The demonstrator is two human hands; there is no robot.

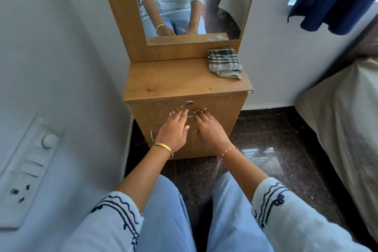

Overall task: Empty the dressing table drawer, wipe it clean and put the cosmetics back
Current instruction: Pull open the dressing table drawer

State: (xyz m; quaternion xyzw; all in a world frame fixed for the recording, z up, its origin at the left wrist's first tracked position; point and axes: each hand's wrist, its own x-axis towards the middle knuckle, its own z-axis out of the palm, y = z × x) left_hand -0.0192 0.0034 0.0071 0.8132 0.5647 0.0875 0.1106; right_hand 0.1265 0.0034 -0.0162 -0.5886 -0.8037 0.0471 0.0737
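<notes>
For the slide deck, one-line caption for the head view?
Both hands, left hand and right hand, rest flat on the shut drawer; checked cloth on the dressing table top.

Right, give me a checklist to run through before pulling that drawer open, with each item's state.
1. Drawer shut, not yet emptied: ok.
2. Left hand free, fingers straight on the drawer front: ok.
3. Right hand free, fingers straight beside the handle: ok.
4. Handle gripped: not ok, neither hand curls round it.
5. Lock released: cannot tell.
6. Checked cloth ready on the tabletop: ok.
</notes>
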